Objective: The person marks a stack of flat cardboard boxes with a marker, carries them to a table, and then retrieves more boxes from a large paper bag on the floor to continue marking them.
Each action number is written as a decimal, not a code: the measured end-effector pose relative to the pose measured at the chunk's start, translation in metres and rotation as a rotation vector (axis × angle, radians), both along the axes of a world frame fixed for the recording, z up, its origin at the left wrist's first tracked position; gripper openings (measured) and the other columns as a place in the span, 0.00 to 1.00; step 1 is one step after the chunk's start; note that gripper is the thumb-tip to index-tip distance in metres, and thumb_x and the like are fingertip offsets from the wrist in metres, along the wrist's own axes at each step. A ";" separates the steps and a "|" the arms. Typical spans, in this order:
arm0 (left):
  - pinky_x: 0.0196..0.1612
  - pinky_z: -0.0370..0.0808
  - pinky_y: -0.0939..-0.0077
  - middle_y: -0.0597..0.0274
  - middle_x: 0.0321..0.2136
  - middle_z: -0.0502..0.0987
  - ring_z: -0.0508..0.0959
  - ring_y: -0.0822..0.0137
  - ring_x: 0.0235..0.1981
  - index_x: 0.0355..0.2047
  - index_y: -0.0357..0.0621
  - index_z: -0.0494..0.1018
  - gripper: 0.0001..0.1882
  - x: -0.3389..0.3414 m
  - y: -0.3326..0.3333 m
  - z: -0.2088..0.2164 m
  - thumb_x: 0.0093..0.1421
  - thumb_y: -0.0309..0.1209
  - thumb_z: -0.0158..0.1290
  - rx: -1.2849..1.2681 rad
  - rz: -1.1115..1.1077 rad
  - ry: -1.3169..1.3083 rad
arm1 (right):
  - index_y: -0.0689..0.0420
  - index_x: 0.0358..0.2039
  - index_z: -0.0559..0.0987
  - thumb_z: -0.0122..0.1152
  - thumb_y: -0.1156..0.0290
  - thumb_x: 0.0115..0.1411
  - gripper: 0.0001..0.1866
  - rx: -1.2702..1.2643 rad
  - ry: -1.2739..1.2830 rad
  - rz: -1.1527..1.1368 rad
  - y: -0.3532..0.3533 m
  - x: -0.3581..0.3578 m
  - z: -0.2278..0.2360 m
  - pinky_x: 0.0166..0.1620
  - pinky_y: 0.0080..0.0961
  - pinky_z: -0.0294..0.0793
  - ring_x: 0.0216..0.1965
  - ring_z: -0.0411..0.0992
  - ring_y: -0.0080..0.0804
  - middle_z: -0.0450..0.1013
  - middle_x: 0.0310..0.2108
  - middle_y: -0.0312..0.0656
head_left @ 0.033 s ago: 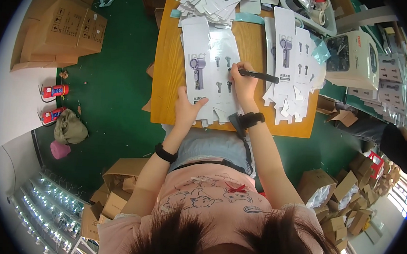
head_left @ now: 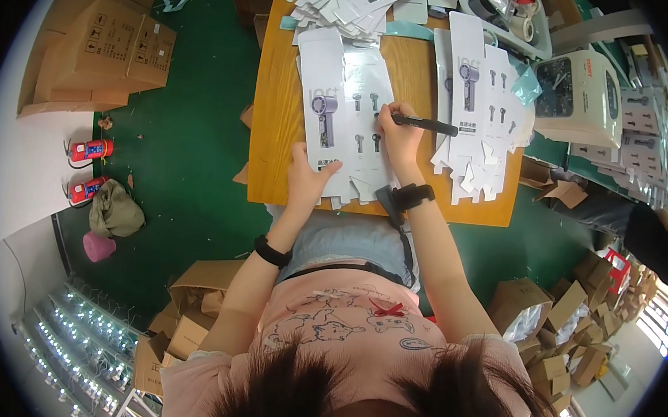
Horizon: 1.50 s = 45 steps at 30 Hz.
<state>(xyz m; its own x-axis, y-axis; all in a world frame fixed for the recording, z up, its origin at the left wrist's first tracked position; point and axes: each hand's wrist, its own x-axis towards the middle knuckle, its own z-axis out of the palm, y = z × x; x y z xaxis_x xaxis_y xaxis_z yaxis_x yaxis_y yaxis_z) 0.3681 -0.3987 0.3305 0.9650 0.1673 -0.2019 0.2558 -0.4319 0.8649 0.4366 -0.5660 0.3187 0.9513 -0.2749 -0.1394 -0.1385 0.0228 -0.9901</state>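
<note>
In front of me on the table lies a stack of flattened white cartons, printed with a purple handheld fan and several smaller fans. My left hand grips its lower left edge, thumb on the top carton; part of the fingers is hidden. A black marker pen is in my closed right hand, slanting out to the right. That hand rests on the stack's right side, and the pen's tip end is hidden by the fingers. Both wrists wear black bands.
More flat cartons lie on the right of the wooden table, and others at its far end. A cream machine with a dial and a grey bin stand at right. Cardboard boxes and fire extinguishers are at left.
</note>
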 end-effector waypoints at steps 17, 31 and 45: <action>0.34 0.70 0.69 0.48 0.29 0.73 0.75 0.55 0.32 0.36 0.36 0.58 0.27 0.014 -0.011 0.005 0.40 0.31 0.62 0.005 0.071 -0.066 | 0.63 0.21 0.73 0.57 0.74 0.48 0.06 -0.248 -0.135 0.142 -0.005 -0.060 0.002 0.22 0.14 0.61 0.16 0.63 0.16 0.67 0.14 0.33; 0.35 0.69 0.70 0.51 0.30 0.72 0.74 0.61 0.31 0.40 0.36 0.58 0.24 -0.002 -0.043 0.074 0.47 0.29 0.57 -0.320 0.010 -0.233 | 0.55 0.22 0.67 0.50 0.70 0.54 0.06 0.229 -0.190 -0.519 -0.069 -0.088 0.052 0.20 0.14 0.59 0.17 0.60 0.19 0.61 0.14 0.33; 0.34 0.66 0.70 0.53 0.30 0.67 0.69 0.59 0.30 0.37 0.36 0.62 0.22 0.026 -0.021 0.018 0.45 0.31 0.58 0.678 -0.035 -0.616 | 0.62 0.30 0.67 0.45 0.74 0.57 0.04 0.132 -0.247 -0.334 -0.068 -0.084 0.060 0.28 0.18 0.66 0.21 0.67 0.24 0.68 0.17 0.39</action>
